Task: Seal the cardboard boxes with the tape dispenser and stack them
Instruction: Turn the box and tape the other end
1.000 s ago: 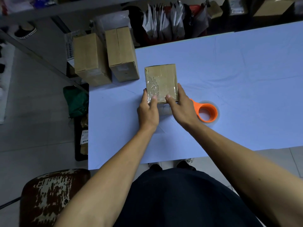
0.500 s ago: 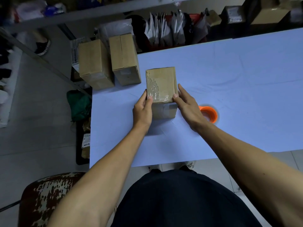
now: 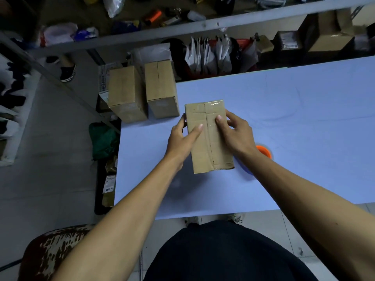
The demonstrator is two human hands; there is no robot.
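Note:
A brown cardboard box [image 3: 209, 147] is held above the blue table [image 3: 304, 128], its long face with a central flap seam turned up toward me. My left hand [image 3: 182, 136] grips its left side, thumb lying across the top face. My right hand [image 3: 235, 132] grips the right side, thumb pressing near the seam. Clear tape shines on the far end of the box. The orange tape dispenser [image 3: 263, 152] lies on the table just right of the box, mostly hidden behind my right wrist.
Two more cardboard boxes [image 3: 126, 94] [image 3: 161, 88] sit side by side at the table's far left corner. Shelving with bags and boxes runs behind the table. A worn stool [image 3: 50, 252] stands at lower left, beside a green bag [image 3: 103, 138] on the floor.
The box has been tipped over toward me, so its long seamed face now points up instead of the taped end. Both hands shifted from the near end to its sides.

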